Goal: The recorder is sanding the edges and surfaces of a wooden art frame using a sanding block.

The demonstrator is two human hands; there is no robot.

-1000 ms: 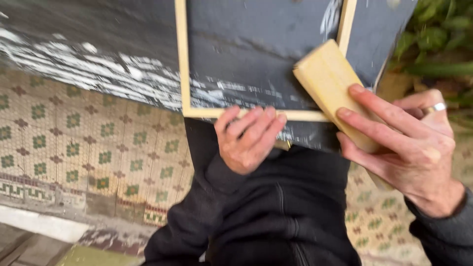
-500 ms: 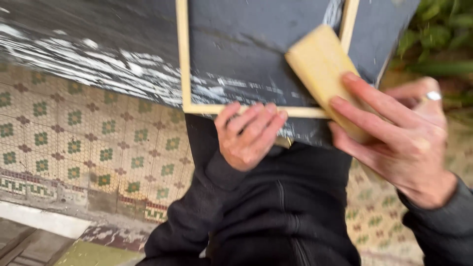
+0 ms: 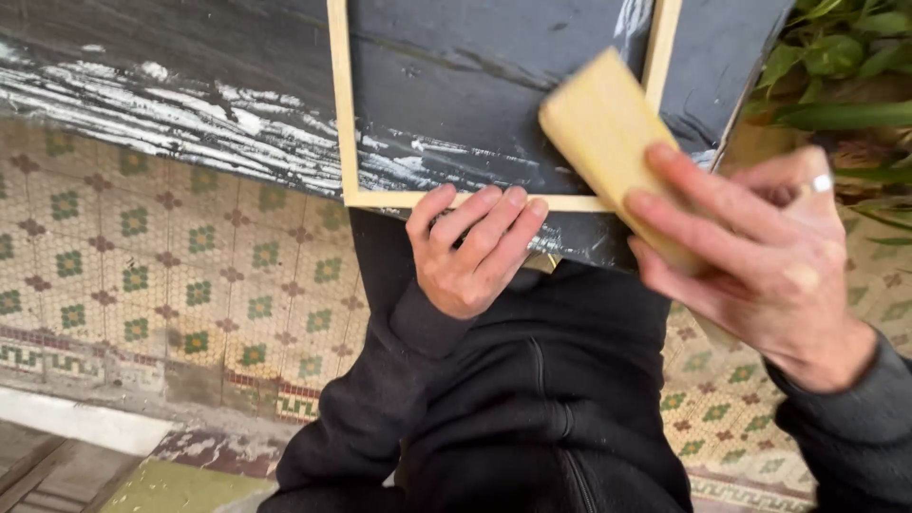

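My right hand [image 3: 760,275] has its grip closed around a yellow block [image 3: 617,142] lying on the dark board [image 3: 456,85]; my left hand [image 3: 470,252] curls over the board's wooden frame [image 3: 380,199] at the table [image 3: 142,76] edge.

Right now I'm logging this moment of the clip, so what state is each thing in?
Left hand: fingers curled over the near rail of the frame.
Right hand: gripping the block.
Block: tilted, pressed on the dark panel, overlapping the frame's corner.
Wooden frame: lying flat on the panel.
Dark panel: streaked with white along its near edge.
Ring: worn on a right-hand finger.
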